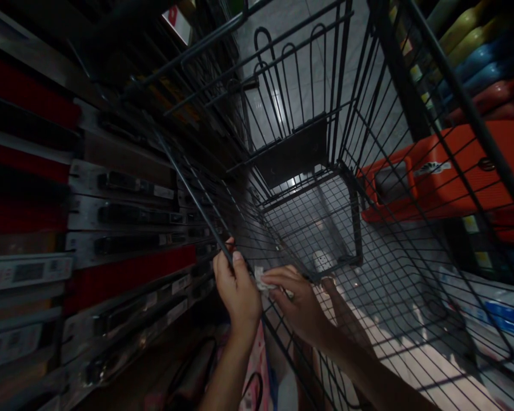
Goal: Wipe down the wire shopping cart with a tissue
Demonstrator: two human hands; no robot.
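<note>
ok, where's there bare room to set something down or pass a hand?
Inside the cart, between its wire sides and below the dark panel; nothing visible lies there. Crowded: the rail, with left hand, right hand and white wad by packaged goods. Outside the other side: orange plastic.

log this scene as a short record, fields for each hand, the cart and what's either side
cart: dark wire mesh
left hand: gripping the side rail
right hand: pinching a crumpled white piece, material unclear, close to the left hand
left side: packaged goods
right side: orange plastic item, seen through the mesh
</note>
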